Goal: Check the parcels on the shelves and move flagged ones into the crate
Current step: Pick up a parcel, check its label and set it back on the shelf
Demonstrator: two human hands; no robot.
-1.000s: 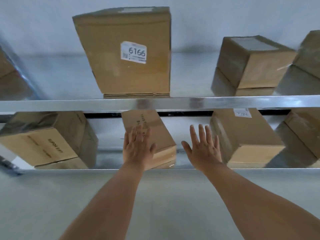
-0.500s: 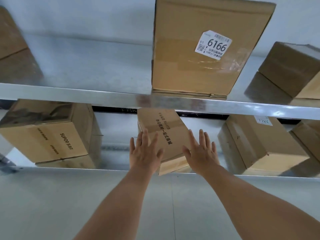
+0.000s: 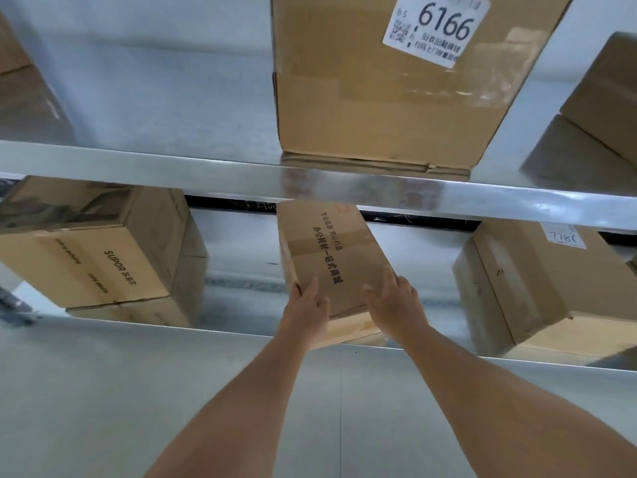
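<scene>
A narrow cardboard parcel (image 3: 331, 257) with black printed text lies on the lower metal shelf (image 3: 138, 331), its near end sticking out a little over the shelf edge. My left hand (image 3: 305, 313) holds its near left corner, fingers along the left side. My right hand (image 3: 396, 303) holds its near right side, fingers laid on the top face. Above, on the upper shelf (image 3: 172, 167), stands a large parcel (image 3: 379, 108) with a white label reading 6166. No crate is in view.
A SUPOR box (image 3: 93, 257) sits at the left of the lower shelf. At the right lies a box with a handwritten label (image 3: 537, 281). More boxes stand at the far right (image 3: 606, 98) and far left (image 3: 17, 81) of the upper shelf. Grey floor lies below.
Both hands have closed in from open air onto the two sides of the narrow parcel. The view has moved closer and shifted left, so the 6166 box now sits right of centre.
</scene>
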